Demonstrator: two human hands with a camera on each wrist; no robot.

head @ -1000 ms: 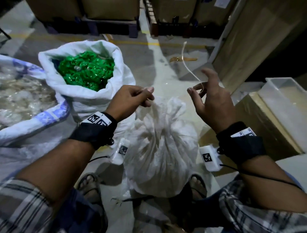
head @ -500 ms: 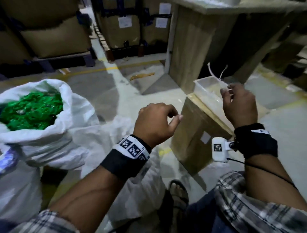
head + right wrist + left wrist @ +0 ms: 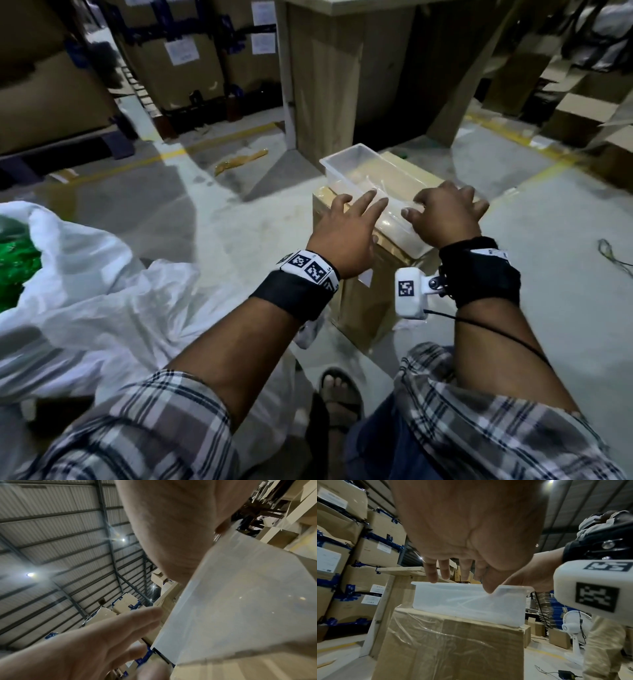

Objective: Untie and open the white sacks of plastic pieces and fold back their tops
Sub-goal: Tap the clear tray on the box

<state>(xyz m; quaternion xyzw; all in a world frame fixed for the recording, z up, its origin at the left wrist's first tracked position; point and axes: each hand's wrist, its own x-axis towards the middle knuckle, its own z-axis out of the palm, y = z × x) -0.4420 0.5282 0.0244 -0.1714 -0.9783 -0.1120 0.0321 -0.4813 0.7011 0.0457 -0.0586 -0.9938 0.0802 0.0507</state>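
Nearest the camera, checked flannel sleeves and a sandalled foot (image 3: pixel 340 394) on the concrete floor (image 3: pixel 239 219). Just left of them lies the white sack (image 3: pixel 137 308) — thin woven plastic, crumpled and slack, its neck no longer bunched as far as can be seen. Further left, a second sack (image 3: pixel 51 246) stands with its top rolled back over glossy green plastic pieces (image 3: pixel 17 267).

Neither hand is on a sack. The left hand (image 3: pixel 346 233) hovers with fingers (image 3: pixel 431 572) straight and spread over the near end of a clear plastic tub (image 3: pixel 346 164), holding nothing. The right hand (image 3: pixel 445 219) sits just beside it over the tub, fingers loosely curled downward with gaps between them; nothing shows pinched in them. Pale thin strands lie inside the tub, seen through its wall in the left wrist view — probably ties.

So the step in hand looks like putting aside a removed tie, a pause between untying and opening. The next move calls for both hands to turn back left to the slack sack, find the rim of its mouth, spread it and roll it outward; the fabric is limp and slippery, so a two-sided grip suits it.

The tub is rigid, translucent and rectangular, resting on a film-wrapped cardboard box (image 3: pixel 359 301). Beyond stand a raw wooden post (image 3: pixel 325 75) and stacked cartons (image 3: pixel 191 61) with paper labels.
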